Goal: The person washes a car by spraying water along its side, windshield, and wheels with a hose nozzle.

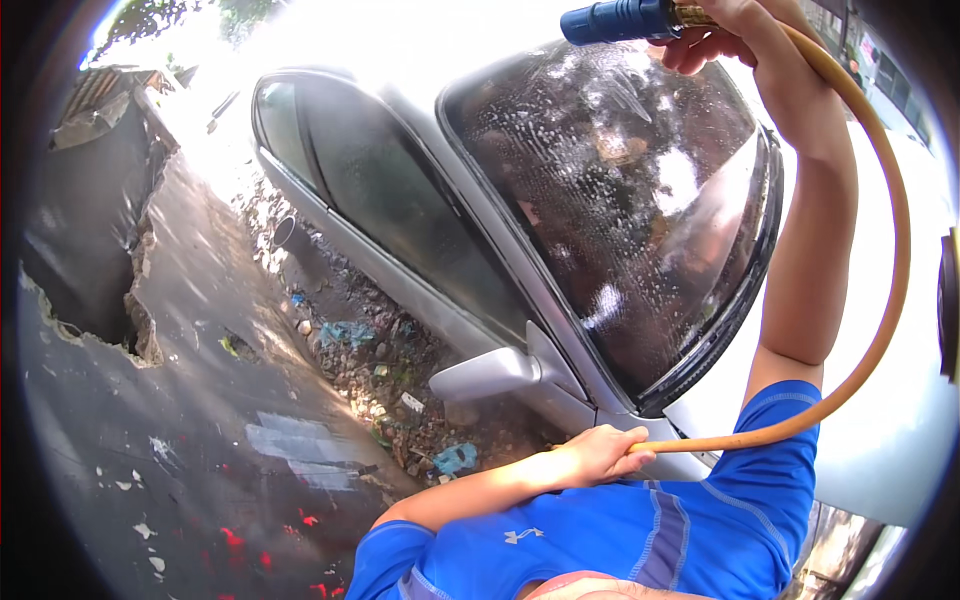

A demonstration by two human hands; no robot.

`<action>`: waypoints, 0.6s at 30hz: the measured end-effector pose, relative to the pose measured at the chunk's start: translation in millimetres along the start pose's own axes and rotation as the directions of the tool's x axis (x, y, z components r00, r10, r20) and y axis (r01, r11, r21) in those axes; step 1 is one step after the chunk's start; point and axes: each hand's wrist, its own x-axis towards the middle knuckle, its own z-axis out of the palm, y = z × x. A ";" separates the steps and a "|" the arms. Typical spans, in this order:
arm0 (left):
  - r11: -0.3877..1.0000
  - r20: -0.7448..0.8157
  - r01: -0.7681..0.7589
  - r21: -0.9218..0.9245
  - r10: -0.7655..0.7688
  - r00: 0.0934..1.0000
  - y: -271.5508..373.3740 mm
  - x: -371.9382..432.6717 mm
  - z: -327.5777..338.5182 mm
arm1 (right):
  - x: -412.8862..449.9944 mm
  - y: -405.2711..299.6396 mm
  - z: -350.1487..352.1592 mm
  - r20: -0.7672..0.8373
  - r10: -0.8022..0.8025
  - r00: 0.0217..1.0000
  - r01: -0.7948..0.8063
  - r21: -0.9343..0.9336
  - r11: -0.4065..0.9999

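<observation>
My right hand (pixel 739 37) is raised at the top right, gripping a blue spray nozzle (pixel 619 21) by its brass-coloured fitting. The nozzle points left, above the windshield. A yellow-orange hose (pixel 900 232) runs from it in a wide arc past my right arm. Low in the centre, my left hand (pixel 604 456) is closed around the hose in front of my chest. Beyond both hands stands a silver car, its windshield (pixel 600 187) wet with drops and streaks. The side mirror (pixel 487 373) and misted side window (pixel 397 195) are at the left. Glare hides the roof.
A grey wall (pixel 225 390) with a broken opening and paint marks rises close on the left. Between it and the car lies a narrow strip of rubble and litter (pixel 375 375), with a round pipe (pixel 296 240) jutting out. The car's hood (pixel 832 390) extends right.
</observation>
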 end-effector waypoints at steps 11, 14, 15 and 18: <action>0.997 -0.304 -0.048 0.056 0.063 0.950 10.2 -5.1 -21.6 | 29.7 91.2 -40.8 -0.282 0.154 0.947 -0.226 -0.244 0.943; 1.000 -0.381 -0.025 -0.017 0.016 0.925 12.2 -1.5 -25.5 | 45.9 129.9 -51.1 -0.306 0.199 0.931 -0.292 -0.299 0.908; 1.000 -0.394 -0.024 -0.011 0.017 0.919 14.8 0.0 -28.2 | 52.2 137.3 -50.8 -0.315 0.178 0.932 -0.282 -0.322 0.904; 1.000 -0.428 -0.023 0.010 0.025 0.904 19.6 5.1 -36.9 | 67.1 164.8 -45.6 -0.336 0.129 0.933 -0.257 -0.371 0.893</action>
